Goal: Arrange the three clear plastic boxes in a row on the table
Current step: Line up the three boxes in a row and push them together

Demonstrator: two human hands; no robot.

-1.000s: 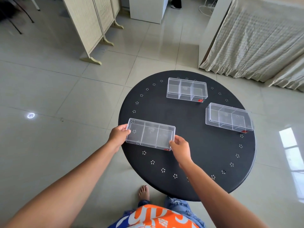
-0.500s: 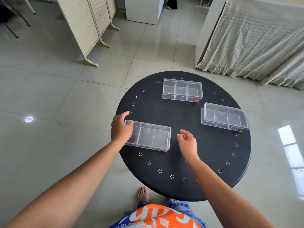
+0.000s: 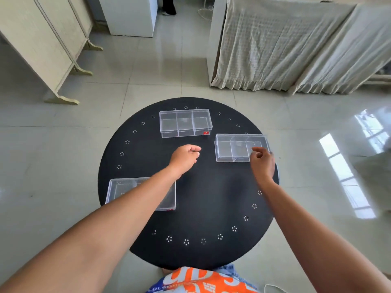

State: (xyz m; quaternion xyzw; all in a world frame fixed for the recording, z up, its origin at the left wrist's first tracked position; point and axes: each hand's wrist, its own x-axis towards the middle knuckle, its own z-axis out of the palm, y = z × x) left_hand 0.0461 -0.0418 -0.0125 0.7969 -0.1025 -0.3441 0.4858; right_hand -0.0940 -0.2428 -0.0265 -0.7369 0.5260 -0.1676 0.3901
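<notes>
Three clear plastic boxes with inner dividers lie on a round black table [image 3: 211,197]. The near-left box [image 3: 127,189] is partly hidden under my left forearm. The far box [image 3: 185,123] sits at the back. The right box [image 3: 234,148] lies by the right rim. My left hand [image 3: 184,158] hovers over the table's middle, fingers loosely curled, holding nothing. My right hand [image 3: 262,162] is at the right box's near right corner, fingers spread; contact is unclear.
A folding screen [image 3: 42,45] stands at the back left and a cloth-draped frame [image 3: 285,45] at the back right. A white cabinet [image 3: 131,15] is behind. Glossy tiled floor surrounds the table.
Both hands let go of the near-left box, which now rests on the table. My left hand moved to the middle and my right hand went to the right box.
</notes>
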